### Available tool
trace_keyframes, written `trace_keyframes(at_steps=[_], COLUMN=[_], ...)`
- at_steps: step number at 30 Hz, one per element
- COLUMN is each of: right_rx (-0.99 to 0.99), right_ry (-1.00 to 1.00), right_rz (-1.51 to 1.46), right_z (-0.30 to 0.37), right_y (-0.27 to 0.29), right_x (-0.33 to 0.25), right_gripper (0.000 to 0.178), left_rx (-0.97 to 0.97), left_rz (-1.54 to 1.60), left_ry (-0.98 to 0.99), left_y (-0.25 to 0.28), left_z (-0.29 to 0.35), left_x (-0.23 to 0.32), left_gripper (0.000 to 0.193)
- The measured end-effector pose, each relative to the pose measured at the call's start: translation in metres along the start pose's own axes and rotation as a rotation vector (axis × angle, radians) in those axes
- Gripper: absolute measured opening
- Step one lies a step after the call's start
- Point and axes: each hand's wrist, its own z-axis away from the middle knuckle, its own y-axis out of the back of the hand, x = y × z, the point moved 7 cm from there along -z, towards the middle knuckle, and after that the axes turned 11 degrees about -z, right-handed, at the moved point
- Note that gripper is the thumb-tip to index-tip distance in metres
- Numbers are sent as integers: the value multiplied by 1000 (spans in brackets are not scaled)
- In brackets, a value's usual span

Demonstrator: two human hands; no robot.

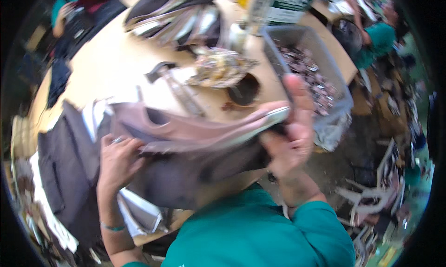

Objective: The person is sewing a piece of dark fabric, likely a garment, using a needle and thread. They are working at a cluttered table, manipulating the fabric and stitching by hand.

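A long, floppy panel of leather-like material point(186, 174) stretches between my two hands above the table edge. It is dark brown on one face and pinkish along its upper fold, with a pale edge. My left hand point(118, 160), wearing a ring, grips its left part with curled fingers. At the panel's right end, my right hand point(297, 132) pinches the pale-edged tip between thumb and fingers, blurred by motion. More dark brown panels point(65, 151) and white pieces lie beside my left hand. A hammer point(174, 83) rests on the table beyond the held panel.
Past the hammer are a round dark pot point(244, 89), a crusted lump point(220, 67) and a stack of brown and white panels point(181, 20). A grey bin point(341, 48) of small scraps stands right. Two people work farther off. Scraps point(381, 188) litter the floor at right.
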Motion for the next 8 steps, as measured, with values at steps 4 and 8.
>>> trace_keyframes(at_steps=[4, 8], right_rx=[160, 155], right_ry=[-10, -16], right_rz=[0, -103], right_z=[-5, -38], right_y=[22, 20], right_x=[20, 31], right_gripper=[70, 62], left_rx=[89, 38], left_rz=[-263, -88], left_ry=[13, -46], left_y=[3, 45], left_z=[8, 24], left_x=[-3, 3], left_gripper=[9, 15])
